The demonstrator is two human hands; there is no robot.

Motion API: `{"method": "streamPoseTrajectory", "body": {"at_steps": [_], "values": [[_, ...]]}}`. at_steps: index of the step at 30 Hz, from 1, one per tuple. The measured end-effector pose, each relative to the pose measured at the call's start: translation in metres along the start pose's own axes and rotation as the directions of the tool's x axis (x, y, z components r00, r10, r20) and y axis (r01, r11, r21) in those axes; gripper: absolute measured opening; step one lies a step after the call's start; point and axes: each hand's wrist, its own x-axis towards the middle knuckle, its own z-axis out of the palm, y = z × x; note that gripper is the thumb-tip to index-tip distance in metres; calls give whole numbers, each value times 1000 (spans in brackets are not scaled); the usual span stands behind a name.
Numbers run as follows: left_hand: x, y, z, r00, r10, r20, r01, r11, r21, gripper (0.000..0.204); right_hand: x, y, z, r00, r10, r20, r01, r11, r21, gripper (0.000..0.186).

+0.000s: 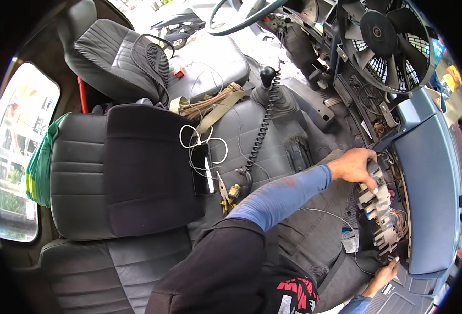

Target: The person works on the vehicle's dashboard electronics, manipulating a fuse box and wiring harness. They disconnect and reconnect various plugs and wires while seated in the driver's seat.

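A long fuse box (pixel 382 212) with pale connector blocks hangs in front of the opened dashboard, thin wires (pixel 400 222) bunched along its back side. Around its upper end my left hand (pixel 354 166) is closed, the thumb lying over the front face and the fingers mostly hidden. Down at the lower end my right hand (pixel 384 275) grips the edge between thumb and fingers, partly out of sight. A thin white wire (pixel 328 213) runs across my trouser leg towards the box.
Pliers (pixel 222 192), a black phone (pixel 204 167) and a looped white cable (pixel 218 144) lie on the seats behind me. A gear stick (pixel 267 77) with a coiled cord (pixel 262 128) stands beside me. A large fan (pixel 380 34) sits by the blue dashboard panel (pixel 430 183).
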Motion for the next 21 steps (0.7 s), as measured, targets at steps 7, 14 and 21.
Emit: {"method": "streamPoseTrajectory", "body": {"at_steps": [7, 14, 21], "values": [[-19, -21, 4, 995, 94, -23, -96, 988, -123, 72, 80, 53, 10, 951, -214, 225, 284, 893, -350, 60], [-12, -19, -3, 983, 149, 110, -142, 987, -74, 78, 69, -5, 34, 957, -199, 212, 290, 595, -749, 46], [18, -22, -2, 926, 168, 337, -228, 963, 146, 74, 46, -14, 26, 950, -263, 170, 303, 643, -703, 36]]}}
